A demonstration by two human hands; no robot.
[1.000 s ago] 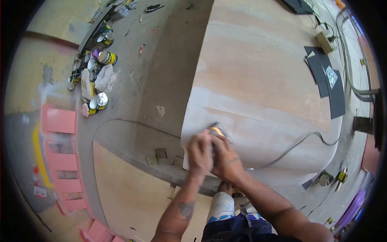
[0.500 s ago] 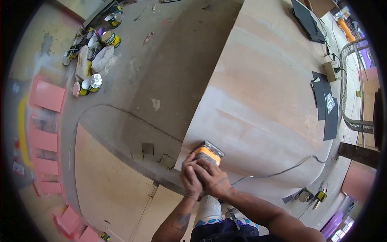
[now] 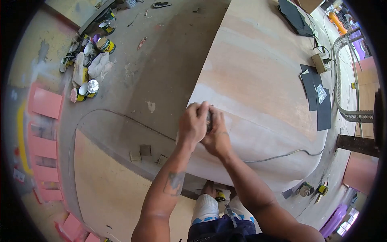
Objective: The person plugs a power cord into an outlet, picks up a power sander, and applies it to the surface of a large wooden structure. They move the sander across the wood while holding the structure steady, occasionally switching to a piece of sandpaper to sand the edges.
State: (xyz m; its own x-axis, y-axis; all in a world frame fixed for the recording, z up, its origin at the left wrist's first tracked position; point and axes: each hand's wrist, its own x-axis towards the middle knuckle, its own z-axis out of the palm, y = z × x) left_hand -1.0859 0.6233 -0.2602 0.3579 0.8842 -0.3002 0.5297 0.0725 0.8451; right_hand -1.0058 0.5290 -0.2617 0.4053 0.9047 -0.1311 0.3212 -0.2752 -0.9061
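Nearest the camera, both forearms reach forward from the person's body over a pale knee covering (image 3: 206, 207). The left hand (image 3: 193, 122) and right hand (image 3: 216, 136) meet at the near left edge of a large curved wooden panel (image 3: 262, 80). Both are closed tightly over a small tool, which appears to be a sander (image 3: 209, 120). It is almost wholly hidden, with only a dark strip showing between the fingers. The tool sits on the panel's surface, just inside its left edge. A grey cord (image 3: 282, 154) runs from under the right hand along the panel's near side towards the right. Below the panel's edge, small wooden blocks (image 3: 145, 151) lie on the concrete floor. Further out on the panel's right side lie dark abrasive sheets (image 3: 318, 99) and, beyond them, a power box (image 3: 319, 62). Far left on the floor are paint cans (image 3: 90, 88), white rags (image 3: 98, 64) and pink tiles (image 3: 46, 103).
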